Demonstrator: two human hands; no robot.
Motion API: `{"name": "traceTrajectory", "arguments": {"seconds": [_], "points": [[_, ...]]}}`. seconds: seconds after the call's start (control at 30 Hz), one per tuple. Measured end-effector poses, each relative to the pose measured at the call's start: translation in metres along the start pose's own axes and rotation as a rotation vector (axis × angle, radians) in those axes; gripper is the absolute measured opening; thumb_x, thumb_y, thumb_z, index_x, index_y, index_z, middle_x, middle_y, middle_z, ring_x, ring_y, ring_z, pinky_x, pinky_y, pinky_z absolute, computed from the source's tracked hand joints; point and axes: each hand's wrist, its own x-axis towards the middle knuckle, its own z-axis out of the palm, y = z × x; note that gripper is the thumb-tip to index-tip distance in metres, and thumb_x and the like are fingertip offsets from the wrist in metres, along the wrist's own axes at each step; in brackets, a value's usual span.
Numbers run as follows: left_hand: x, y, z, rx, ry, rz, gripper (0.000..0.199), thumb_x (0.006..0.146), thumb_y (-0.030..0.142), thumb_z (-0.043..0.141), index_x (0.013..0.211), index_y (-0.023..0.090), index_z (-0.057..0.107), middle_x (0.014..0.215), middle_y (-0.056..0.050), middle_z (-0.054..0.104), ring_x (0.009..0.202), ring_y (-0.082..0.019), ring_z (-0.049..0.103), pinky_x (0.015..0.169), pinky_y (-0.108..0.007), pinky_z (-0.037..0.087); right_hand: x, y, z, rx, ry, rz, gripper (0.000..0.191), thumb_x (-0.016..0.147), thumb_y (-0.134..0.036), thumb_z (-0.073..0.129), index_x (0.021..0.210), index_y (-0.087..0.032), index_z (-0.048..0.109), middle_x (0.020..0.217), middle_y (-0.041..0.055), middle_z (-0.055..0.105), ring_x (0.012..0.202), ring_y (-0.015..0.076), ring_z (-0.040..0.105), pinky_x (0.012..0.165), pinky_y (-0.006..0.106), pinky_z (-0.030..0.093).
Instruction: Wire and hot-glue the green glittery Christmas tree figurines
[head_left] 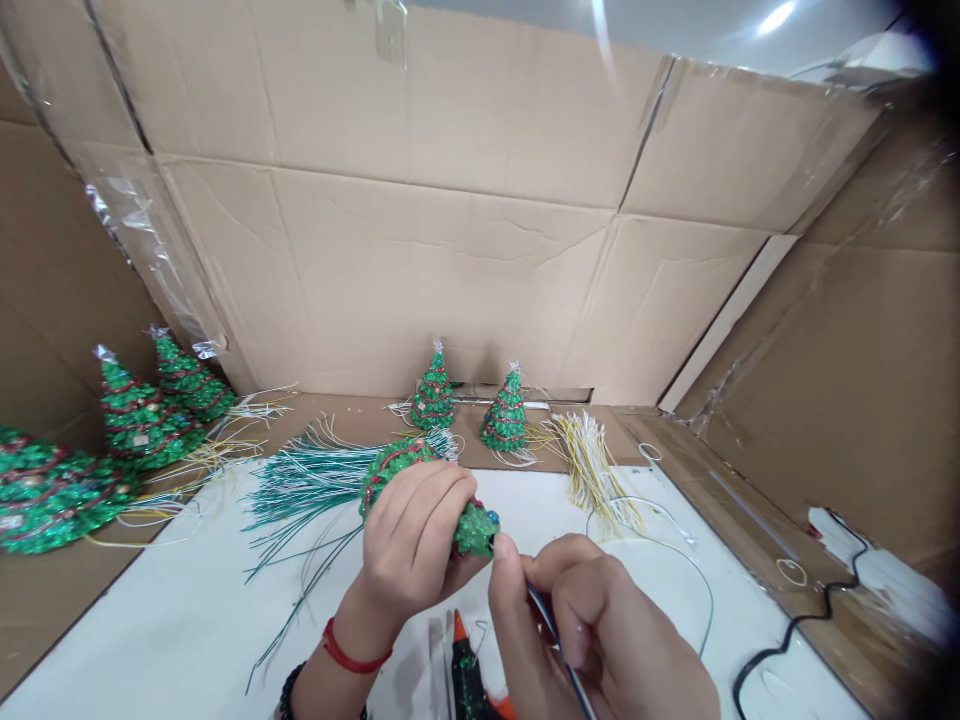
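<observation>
My left hand (pixel 420 530) is wrapped round a small green Christmas tree (pixel 476 530) with red garland and coloured balls. The tree lies tilted on its side, its narrow tip towards my right hand. My right hand (pixel 592 610) pinches at that tip, thumb and forefinger together; whatever is between the fingertips is hidden. Thin blue and white wires (pixel 559 640) run through its curled fingers. Behind the tree's base spreads a bundle of green and white wires (pixel 311 490). Below the hands lies a glue gun (pixel 465 670) with an orange nozzle, beside a metal tool (pixel 437 660).
Two decorated trees (pixel 433 395) stand at the back, near a bundle of yellow and white wires (pixel 592 460). Several more trees (pixel 142 425) stand at the left. Cardboard walls (pixel 420 260) enclose the white tabletop (pixel 187 610). A black cable (pixel 795 620) crosses the right side.
</observation>
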Motion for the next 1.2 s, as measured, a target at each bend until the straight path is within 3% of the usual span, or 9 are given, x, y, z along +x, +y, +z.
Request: {"name": "traceTrajectory", "arguments": {"seconds": [0.27,0.47,0.63,0.8,0.97,1.2], "points": [[0.002,-0.001,-0.001,-0.006,-0.017,0.043,0.022,0.1,0.025,0.054,0.103,0.008,0.068,0.085,-0.014,0.079,0.089,-0.024,0.075,0.084,-0.037,0.06,-0.001,0.005,-0.002,0.01,-0.079,0.05,0.041,0.09,-0.012,0.061,0.074,-0.026,0.027,0.051,-0.0146,0.045,0.036,0.0036,0.042,0.04,0.018,0.032],[0.003,0.001,-0.001,-0.015,-0.024,0.03,0.018,0.098,0.022,0.058,0.104,0.009,0.067,0.086,-0.014,0.079,0.09,-0.024,0.076,0.086,-0.036,0.06,0.002,0.005,0.0,0.006,0.013,0.021,0.042,0.088,-0.012,0.066,0.072,-0.025,0.029,0.049,-0.015,0.043,0.034,0.0034,0.038,0.037,0.018,0.028],[0.004,0.006,-0.001,-0.043,0.002,-0.031,0.018,0.097,0.025,0.058,0.107,0.011,0.066,0.087,-0.012,0.079,0.088,-0.023,0.076,0.083,-0.036,0.062,0.002,0.001,0.0,0.17,0.03,0.006,0.047,0.086,-0.005,0.07,0.07,-0.025,0.03,0.051,-0.0133,0.051,0.039,0.0034,0.047,0.041,0.015,0.036],[0.005,0.01,-0.001,-0.078,0.023,-0.1,0.018,0.098,0.025,0.058,0.106,0.012,0.065,0.088,-0.012,0.077,0.089,-0.022,0.075,0.082,-0.035,0.062,0.001,-0.003,0.002,0.213,0.064,0.017,0.047,0.087,-0.002,0.067,0.069,-0.025,0.03,0.053,-0.0122,0.051,0.037,0.0021,0.041,0.037,0.015,0.03],[0.004,0.01,0.0,-0.051,0.025,-0.061,0.018,0.096,0.023,0.059,0.105,0.01,0.066,0.087,-0.013,0.078,0.089,-0.023,0.075,0.083,-0.036,0.062,0.0,-0.001,0.001,0.16,0.043,-0.003,0.047,0.086,-0.004,0.066,0.067,-0.025,0.029,0.052,-0.011,0.049,0.035,0.0033,0.038,0.033,0.021,0.021],[0.004,0.004,-0.002,-0.004,0.0,0.004,0.017,0.097,0.023,0.059,0.105,0.01,0.067,0.085,-0.014,0.08,0.088,-0.023,0.077,0.082,-0.036,0.062,-0.001,0.003,-0.004,0.087,-0.033,0.058,0.044,0.088,-0.009,0.066,0.072,-0.025,0.03,0.05,-0.013,0.047,0.035,0.0033,0.042,0.036,0.02,0.027]]}}
